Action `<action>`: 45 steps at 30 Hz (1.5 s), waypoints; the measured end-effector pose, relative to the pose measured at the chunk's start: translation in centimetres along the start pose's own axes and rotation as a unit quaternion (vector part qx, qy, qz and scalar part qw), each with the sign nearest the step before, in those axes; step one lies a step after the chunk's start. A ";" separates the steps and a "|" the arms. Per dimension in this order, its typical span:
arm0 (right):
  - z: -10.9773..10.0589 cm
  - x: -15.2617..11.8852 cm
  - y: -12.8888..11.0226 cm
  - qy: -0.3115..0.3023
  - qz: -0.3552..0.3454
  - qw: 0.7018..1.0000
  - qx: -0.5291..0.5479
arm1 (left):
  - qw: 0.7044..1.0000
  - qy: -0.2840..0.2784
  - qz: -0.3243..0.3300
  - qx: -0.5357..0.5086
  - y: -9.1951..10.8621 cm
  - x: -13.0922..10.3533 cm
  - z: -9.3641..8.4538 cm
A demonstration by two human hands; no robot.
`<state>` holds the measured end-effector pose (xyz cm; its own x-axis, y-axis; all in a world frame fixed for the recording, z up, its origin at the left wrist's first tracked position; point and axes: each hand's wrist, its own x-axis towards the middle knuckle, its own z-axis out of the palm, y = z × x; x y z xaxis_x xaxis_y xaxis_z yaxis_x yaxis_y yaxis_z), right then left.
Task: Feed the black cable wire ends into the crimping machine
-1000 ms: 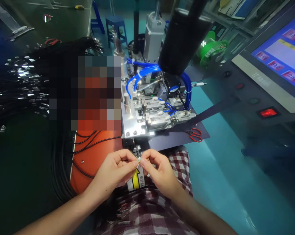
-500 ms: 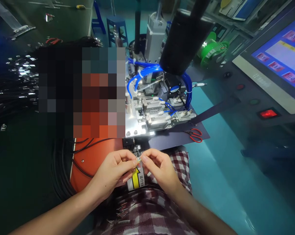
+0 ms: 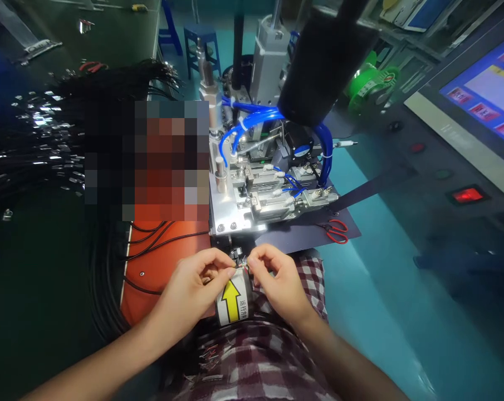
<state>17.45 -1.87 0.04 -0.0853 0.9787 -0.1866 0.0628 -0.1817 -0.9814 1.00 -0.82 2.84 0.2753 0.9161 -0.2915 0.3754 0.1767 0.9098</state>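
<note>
Thin wires [image 3: 242,264], some reddish and some pale, show in the small gap between my two hands. Thumb and forefinger of my left hand [image 3: 204,281] pinch them from the left side. My right hand [image 3: 279,281] is closed too, its fingertips pinching the other side of the wires. Just beneath the fingers is a white label with a yellow arrow [image 3: 231,301]. A small black and metal fixture [image 3: 236,253] lies right behind the fingertips. The exact ends of the wires are hidden by the fingers.
A metal machine [image 3: 272,195] with blue air tubes stands ahead. Red-handled scissors [image 3: 337,231] lie on its dark base plate. Black cables [image 3: 151,245] cross the orange surface [image 3: 180,267] at left. A control panel with a screen [image 3: 481,100] is at right. A large cable bundle [image 3: 122,83] lies left.
Both hands have risen slightly, and their fingertips are a little farther apart. More of the yellow arrow shows. The view has shifted slightly.
</note>
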 end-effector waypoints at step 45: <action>-0.2 3.0 2.1 -0.012 0.077 0.996 0.035 | 0.853 0.040 0.288 0.434 -2.8 1.3 -0.9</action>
<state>17.53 0.74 -2.56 -0.1043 0.9360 -0.3361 0.0079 -0.3371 -0.9414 -0.47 0.17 0.18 0.5858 0.7896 0.1827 0.7222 -0.6109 0.3245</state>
